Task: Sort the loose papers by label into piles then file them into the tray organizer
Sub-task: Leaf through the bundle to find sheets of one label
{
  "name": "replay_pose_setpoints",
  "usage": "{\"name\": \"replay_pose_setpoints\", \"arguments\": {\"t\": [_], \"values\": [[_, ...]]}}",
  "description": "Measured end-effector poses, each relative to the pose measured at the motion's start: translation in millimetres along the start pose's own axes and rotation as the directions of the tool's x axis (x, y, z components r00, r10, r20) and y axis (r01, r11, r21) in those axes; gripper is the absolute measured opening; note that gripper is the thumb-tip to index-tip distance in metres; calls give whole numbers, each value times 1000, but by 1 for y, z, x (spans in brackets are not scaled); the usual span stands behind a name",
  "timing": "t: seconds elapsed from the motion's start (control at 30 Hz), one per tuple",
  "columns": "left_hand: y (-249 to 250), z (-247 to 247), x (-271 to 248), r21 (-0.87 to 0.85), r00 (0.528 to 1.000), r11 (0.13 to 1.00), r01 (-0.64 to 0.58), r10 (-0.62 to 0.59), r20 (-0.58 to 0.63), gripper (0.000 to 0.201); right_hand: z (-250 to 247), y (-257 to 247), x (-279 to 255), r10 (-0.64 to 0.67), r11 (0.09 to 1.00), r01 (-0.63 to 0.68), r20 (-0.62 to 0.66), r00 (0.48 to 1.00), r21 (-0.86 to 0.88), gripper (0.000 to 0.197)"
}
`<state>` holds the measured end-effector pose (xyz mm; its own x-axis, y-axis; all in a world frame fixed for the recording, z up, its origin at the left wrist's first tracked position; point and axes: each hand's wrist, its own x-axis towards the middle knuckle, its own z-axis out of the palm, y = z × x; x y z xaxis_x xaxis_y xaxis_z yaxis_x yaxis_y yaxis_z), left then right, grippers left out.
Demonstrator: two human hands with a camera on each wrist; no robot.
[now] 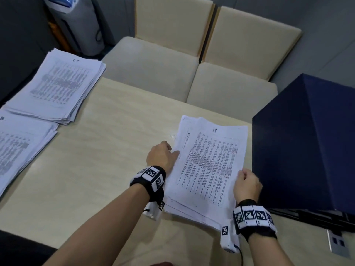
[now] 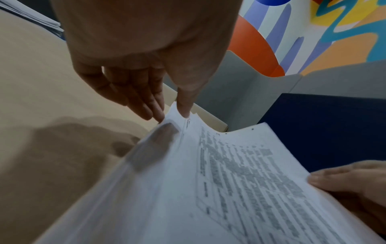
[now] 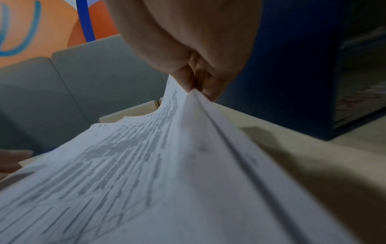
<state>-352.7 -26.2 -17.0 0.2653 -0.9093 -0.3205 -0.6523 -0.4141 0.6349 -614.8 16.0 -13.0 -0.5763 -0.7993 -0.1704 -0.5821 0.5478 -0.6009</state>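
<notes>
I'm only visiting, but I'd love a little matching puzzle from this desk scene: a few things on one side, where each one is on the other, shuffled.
Things:
1. Held stack
2. IT pile
3. Blue box
4. Chairs

Places:
A. Far left of the table
B. Beyond the table's far edge
C. Between both hands, left hand and right hand
D. Right side of the table

Pairs: 1-C, 2-A, 3-D, 4-B
</notes>
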Motion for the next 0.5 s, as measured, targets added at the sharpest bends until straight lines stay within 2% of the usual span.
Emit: {"name": "replay_pose_setpoints", "arguments": {"t": [0.17,0.27,0.4,0.43,0.5], "values": [[3,8,9,132,997,991,-17,7,72,32,-15,-2,-6,82,984,-76,-30,996,163,24],[0,7,13,119,995,993,3,-15,99,27,-20,-8,6,29,991,-28,-4,1000,134,20],[-11,-2,12,38,1000,999,-4,4,18,29,-17,-2,2,-31,991,1,223,974,135,34],[-13,-4,11,25,1000,1000,-14,13,8,33,-17,0,-4,-24,988,-14,247,969,153,35],[-15,-4,6,15,1000,1000,-22,22,-6,41,-20,5,-17,1,977,-36,165,986,209,34]]}}
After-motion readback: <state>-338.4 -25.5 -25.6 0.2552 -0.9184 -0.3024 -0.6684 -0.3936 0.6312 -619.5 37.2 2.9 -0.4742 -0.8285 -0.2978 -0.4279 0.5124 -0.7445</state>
